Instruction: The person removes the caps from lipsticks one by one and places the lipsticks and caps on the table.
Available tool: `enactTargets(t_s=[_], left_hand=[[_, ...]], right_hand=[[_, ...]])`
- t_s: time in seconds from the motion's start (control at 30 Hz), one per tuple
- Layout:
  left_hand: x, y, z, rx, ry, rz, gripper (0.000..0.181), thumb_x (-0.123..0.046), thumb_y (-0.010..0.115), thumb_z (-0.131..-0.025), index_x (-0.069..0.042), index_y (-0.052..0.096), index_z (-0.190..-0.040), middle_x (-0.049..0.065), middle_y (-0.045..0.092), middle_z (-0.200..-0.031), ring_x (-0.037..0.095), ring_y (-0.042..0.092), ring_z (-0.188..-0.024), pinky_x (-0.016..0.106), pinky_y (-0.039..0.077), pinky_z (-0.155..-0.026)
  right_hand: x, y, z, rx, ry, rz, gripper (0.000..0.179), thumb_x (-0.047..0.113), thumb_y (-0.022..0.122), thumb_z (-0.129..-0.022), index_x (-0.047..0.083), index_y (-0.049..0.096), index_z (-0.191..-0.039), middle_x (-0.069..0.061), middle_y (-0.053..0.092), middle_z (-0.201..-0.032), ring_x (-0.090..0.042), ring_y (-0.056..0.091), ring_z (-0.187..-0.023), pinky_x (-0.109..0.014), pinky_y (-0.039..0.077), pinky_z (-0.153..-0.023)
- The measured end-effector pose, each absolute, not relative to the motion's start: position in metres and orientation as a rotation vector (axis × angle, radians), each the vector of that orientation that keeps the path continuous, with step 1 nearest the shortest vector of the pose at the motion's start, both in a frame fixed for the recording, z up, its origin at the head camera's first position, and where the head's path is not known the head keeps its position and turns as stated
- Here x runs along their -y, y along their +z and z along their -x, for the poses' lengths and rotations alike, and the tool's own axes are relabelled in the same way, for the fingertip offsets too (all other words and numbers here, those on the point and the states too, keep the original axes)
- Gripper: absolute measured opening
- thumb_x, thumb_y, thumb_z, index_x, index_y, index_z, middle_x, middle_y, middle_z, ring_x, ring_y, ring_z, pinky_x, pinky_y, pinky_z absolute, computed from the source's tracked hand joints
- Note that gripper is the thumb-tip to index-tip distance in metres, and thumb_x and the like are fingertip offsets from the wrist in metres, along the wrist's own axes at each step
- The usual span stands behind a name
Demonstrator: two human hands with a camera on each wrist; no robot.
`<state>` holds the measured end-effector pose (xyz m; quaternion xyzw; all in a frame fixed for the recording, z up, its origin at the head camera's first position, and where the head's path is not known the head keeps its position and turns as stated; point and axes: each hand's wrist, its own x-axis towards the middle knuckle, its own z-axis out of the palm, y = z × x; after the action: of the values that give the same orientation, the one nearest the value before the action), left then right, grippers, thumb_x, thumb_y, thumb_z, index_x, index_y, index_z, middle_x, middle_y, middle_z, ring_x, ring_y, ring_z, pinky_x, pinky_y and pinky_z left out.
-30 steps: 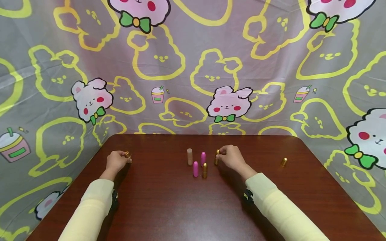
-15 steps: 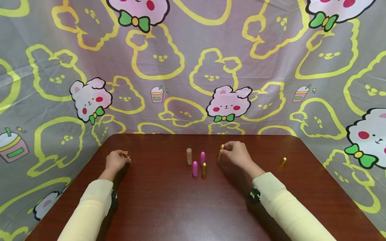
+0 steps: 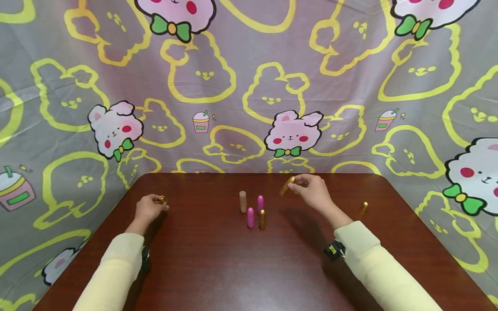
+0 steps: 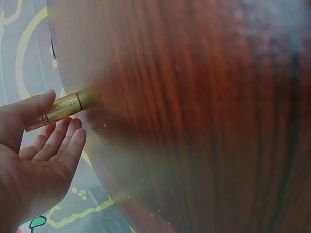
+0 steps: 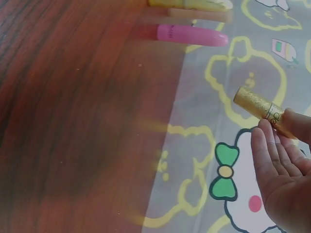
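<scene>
In the head view, my left hand (image 3: 149,209) is at the table's left side. Its thumb and fingers pinch a gold lipstick tube (image 4: 65,108), whose narrower end lies by the thumb and whose base is at or close to the tabletop. My right hand (image 3: 311,190) pinches another gold lipstick (image 3: 287,185) and holds it tilted above the table, right of centre. Left of it stand a beige tube (image 3: 243,202), two pink lipsticks, one behind (image 3: 260,204) and one in front (image 3: 250,217), and a gold lipstick (image 3: 262,219).
A short gold piece with a rounded top (image 3: 364,207), like a cap, stands alone on the right side of the brown table (image 3: 218,268). A patterned cloth (image 3: 233,86) hangs behind the table and along its sides.
My right hand has lifted its gold lipstick off the table, moving up and slightly right, and the lipstick has gone from upright to tilted. My left hand has stayed in place.
</scene>
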<state>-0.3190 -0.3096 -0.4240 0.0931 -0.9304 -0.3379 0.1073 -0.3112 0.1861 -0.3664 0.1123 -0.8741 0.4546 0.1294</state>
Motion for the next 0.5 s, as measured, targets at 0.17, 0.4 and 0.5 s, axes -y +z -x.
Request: enactTargets(t_s=[0.17, 0.4, 0.5], left_hand=[[0.310, -0.425, 0.316, 2.705, -1.036, -0.274, 0.048, -0.018, 0.078, -0.082, 0.013, 0.057, -0.112, 0.029, 0.064, -0.103, 0.040, 0.061, -0.091, 0.048, 0.050, -0.077], [0.307, -0.416, 0.313, 2.630, -1.090, -0.273, 0.063, -0.029, 0.075, -0.086, 0.012, 0.051, -0.126, 0.032, 0.056, -0.122, 0.044, 0.055, -0.111, 0.051, 0.047, -0.090], [0.305, -0.411, 0.312, 2.589, -1.080, -0.258, 0.064, -0.030, 0.075, -0.086, 0.011, 0.050, -0.128, 0.031, 0.055, -0.126, 0.044, 0.054, -0.114, 0.052, 0.045, -0.094]], right_hand=[[-0.188, -0.358, 0.307, 2.465, 1.512, -0.309, 0.027, 0.015, 0.072, -0.089, -0.006, 0.067, -0.105, -0.017, 0.070, -0.097, -0.033, 0.069, -0.084, -0.028, 0.056, -0.068], [-0.188, -0.353, 0.305, 2.302, 1.794, -0.308, 0.033, 0.007, 0.069, -0.091, -0.013, 0.060, -0.115, -0.023, 0.066, -0.103, -0.016, 0.070, -0.080, -0.027, 0.056, -0.073], [-0.187, -0.352, 0.304, 2.231, 1.888, -0.305, 0.035, 0.007, 0.068, -0.091, -0.015, 0.058, -0.117, -0.022, 0.066, -0.102, -0.009, 0.069, -0.076, -0.028, 0.056, -0.075]])
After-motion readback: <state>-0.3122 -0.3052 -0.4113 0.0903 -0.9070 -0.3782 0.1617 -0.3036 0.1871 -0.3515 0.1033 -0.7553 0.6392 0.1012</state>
